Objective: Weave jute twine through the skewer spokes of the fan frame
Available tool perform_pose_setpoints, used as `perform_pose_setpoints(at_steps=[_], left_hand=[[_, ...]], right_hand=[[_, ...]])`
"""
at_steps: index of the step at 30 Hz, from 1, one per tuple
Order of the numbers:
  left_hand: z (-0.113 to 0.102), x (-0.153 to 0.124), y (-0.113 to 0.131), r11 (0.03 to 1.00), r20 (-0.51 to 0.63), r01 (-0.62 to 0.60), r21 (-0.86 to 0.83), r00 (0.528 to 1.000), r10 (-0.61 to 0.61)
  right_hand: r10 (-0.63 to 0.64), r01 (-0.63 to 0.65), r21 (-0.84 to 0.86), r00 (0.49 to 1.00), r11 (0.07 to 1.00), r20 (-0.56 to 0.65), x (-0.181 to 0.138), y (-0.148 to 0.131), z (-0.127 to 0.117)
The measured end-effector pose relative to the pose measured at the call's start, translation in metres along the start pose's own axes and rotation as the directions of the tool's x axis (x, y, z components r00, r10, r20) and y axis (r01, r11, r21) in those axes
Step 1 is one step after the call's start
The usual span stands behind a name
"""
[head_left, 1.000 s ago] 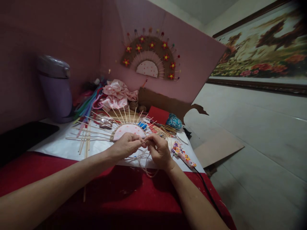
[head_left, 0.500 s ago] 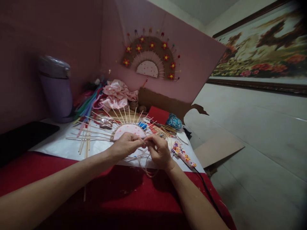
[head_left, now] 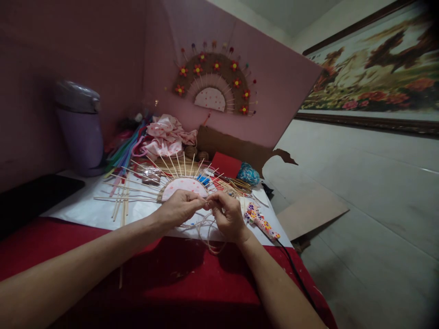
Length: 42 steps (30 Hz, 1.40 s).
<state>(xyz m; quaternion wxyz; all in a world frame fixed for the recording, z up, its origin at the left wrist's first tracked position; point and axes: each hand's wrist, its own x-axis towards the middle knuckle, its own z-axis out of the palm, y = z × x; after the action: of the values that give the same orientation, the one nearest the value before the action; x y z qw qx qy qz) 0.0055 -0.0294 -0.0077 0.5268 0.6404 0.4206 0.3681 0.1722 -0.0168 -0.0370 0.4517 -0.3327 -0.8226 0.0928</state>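
My left hand [head_left: 183, 208] and my right hand [head_left: 227, 215] meet fingertip to fingertip over the front of the table. Both are closed in a pinch on twine [head_left: 210, 242], whose loose loops hang below my right hand onto the red cloth. The exact spot between the fingertips is too small to make out. Just behind my hands lies a half-round piece covered in pink dotted fabric [head_left: 185, 186], edged with twine. Thin wooden sticks [head_left: 170, 165] fan out from its curved edge. My left hand partly hides its lower side.
A flower-patterned glue gun [head_left: 261, 221] with a black cord lies at right. Behind are crumpled pink fabric [head_left: 164, 137], blue yarn [head_left: 248, 173] and pipe cleaners [head_left: 128, 148]. A purple tumbler [head_left: 81, 132] stands left, near a black flat object [head_left: 37, 196]. A finished-looking fan decoration [head_left: 219, 68] hangs on the pink board.
Almost nothing differs. My hands stay pinched together in the same place, with only a tiny shift of the fingers and a slight shift of the view.
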Motion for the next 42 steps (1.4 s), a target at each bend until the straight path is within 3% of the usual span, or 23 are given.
perform_pose_setpoints(at_steps=[18,23,31,36,42], left_hand=[[-0.002,0.003,-0.006,0.999,-0.023,-0.054,0.009,0.998,0.054],[-0.003,0.005,-0.008,0.979,-0.028,-0.144,0.143,0.988,0.150],[-0.004,0.009,-0.015,0.951,-0.034,-0.259,0.170,0.963,0.268],[-0.005,0.008,-0.013,0.973,-0.110,-0.228,0.028,0.967,0.230],[-0.005,0.007,-0.009,0.987,-0.119,-0.158,-0.033,0.981,0.153]], right_hand=[[-0.048,0.049,-0.084,0.999,0.995,0.014,-0.001,0.002,0.000],[-0.068,0.071,-0.129,0.997,0.989,0.025,0.000,0.002,-0.002],[-0.055,0.058,-0.136,0.998,0.989,0.024,0.000,0.002,-0.003],[-0.056,0.058,-0.146,0.998,0.988,0.019,0.000,0.002,-0.002],[-0.037,0.036,-0.142,0.999,0.989,-0.004,-0.001,0.005,-0.002]])
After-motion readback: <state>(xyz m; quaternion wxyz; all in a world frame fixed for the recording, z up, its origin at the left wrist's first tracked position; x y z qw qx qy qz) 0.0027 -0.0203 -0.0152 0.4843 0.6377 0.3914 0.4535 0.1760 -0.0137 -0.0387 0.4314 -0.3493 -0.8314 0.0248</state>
